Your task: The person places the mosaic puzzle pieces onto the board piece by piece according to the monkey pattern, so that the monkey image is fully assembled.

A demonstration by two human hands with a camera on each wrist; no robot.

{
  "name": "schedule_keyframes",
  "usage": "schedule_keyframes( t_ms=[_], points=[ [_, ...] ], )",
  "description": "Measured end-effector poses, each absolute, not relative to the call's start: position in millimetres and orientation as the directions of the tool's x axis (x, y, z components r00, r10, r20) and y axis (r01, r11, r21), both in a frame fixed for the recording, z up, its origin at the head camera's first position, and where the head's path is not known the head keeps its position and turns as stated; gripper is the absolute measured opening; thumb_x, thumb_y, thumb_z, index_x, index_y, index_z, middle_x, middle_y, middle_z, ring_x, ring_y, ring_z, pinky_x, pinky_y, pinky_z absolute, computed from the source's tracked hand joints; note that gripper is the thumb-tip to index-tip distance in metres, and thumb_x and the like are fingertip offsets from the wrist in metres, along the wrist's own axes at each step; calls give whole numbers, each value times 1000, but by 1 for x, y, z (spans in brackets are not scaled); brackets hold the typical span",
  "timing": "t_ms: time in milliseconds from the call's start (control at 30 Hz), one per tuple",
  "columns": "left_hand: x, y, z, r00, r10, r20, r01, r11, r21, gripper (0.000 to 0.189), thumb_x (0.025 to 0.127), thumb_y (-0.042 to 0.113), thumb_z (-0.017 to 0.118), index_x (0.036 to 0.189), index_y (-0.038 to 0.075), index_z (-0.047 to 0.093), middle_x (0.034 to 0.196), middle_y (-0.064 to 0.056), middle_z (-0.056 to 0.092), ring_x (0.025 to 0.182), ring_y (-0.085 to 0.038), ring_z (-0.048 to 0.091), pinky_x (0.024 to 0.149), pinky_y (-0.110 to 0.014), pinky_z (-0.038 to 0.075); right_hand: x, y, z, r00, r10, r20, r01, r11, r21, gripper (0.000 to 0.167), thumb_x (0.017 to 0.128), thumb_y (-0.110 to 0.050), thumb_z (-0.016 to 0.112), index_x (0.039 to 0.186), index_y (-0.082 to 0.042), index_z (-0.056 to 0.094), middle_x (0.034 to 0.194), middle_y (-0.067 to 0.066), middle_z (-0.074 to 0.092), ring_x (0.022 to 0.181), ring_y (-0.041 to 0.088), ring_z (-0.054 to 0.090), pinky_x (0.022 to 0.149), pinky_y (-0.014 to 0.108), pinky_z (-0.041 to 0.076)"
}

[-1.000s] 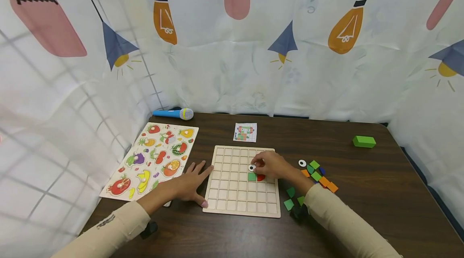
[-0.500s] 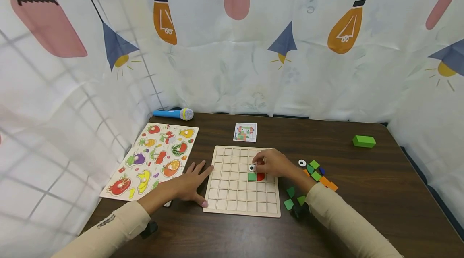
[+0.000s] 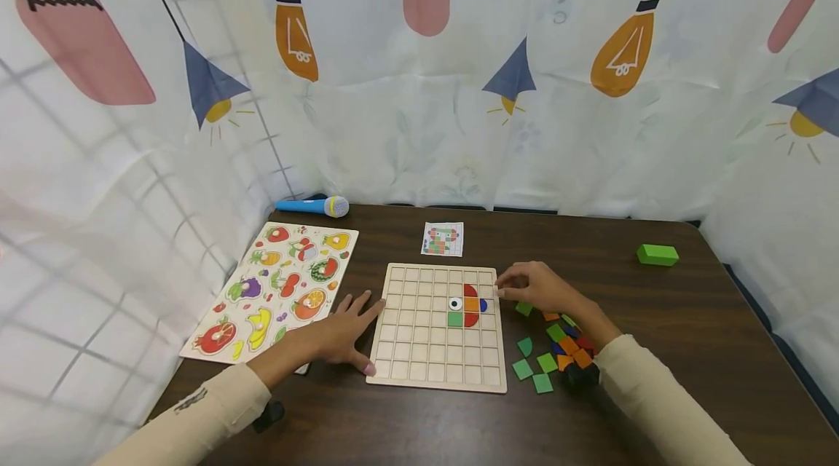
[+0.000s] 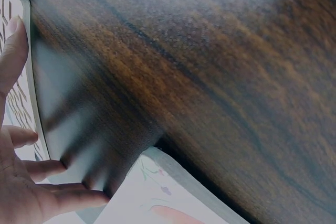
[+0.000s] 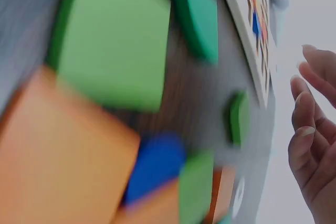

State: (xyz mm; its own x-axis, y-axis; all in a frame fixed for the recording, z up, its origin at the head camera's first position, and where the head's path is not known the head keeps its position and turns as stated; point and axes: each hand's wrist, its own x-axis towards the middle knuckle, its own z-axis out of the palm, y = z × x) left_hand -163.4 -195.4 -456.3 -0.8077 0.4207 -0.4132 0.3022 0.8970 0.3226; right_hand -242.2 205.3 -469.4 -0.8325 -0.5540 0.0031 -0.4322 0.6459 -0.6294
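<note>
A wooden grid board (image 3: 419, 349) lies in the middle of the table. On it sit a white eye tile (image 3: 455, 303), a green square (image 3: 455, 319), an orange square (image 3: 470, 304), a rounded blue piece (image 3: 483, 305) and two rounded red pieces (image 3: 470, 290). My left hand (image 3: 344, 331) has its fingers spread, with the thumb on the board's left edge. Over the board's right edge hovers my right hand (image 3: 540, 287), loosely curled and holding nothing; the right wrist view shows its fingers (image 5: 302, 145) bare. Loose green (image 3: 546, 362) and orange tiles (image 3: 581, 357) lie below it.
A small printed pattern card (image 3: 443, 239) lies beyond the board. The fruit puzzle board (image 3: 236, 291) is at the left, with a blue toy microphone (image 3: 314, 206) behind it. A green block (image 3: 658, 255) stands far right. A printed curtain (image 3: 419, 145) hangs behind the table.
My right hand has let go of the eye tile and moved right to the board's edge. The orange, blue and upper red pieces are uncovered. My left hand stays put.
</note>
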Motion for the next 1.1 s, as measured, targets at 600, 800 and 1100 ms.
schedule_keyframes(
  t_ms=[600, 800, 1100],
  points=[
    [-165, -196, -457, -803, 429, -414, 309, 893, 326, 114, 73, 54, 85, 160, 13, 23, 165, -26, 14, 147, -59, 14, 110, -68, 31, -229, 317, -480, -902, -430, -41, -341, 767, -544, 33, 91, -21, 75, 122, -11, 72, 108, 8, 64, 69, 9, 47, 60, 26, 43],
    [-165, -197, -456, -804, 429, -412, 308, 893, 328, 114, 73, 53, 85, 160, 13, 23, 165, -26, 13, 147, -59, 14, 110, -68, 31, -229, 323, -480, -902, -425, -76, -320, 776, -543, 38, 92, -25, 74, 125, -9, 71, 113, 12, 63, 74, 13, 48, 62, 27, 41],
    [-164, -195, -454, -800, 433, -416, 309, 891, 332, 114, 73, 53, 85, 160, 12, 23, 165, -26, 13, 147, -59, 14, 110, -69, 30, -228, 321, -481, -919, -387, -72, -289, 788, -544, 39, 92, -24, 74, 127, -6, 69, 112, 14, 62, 70, 14, 47, 60, 27, 41]
  ],
)
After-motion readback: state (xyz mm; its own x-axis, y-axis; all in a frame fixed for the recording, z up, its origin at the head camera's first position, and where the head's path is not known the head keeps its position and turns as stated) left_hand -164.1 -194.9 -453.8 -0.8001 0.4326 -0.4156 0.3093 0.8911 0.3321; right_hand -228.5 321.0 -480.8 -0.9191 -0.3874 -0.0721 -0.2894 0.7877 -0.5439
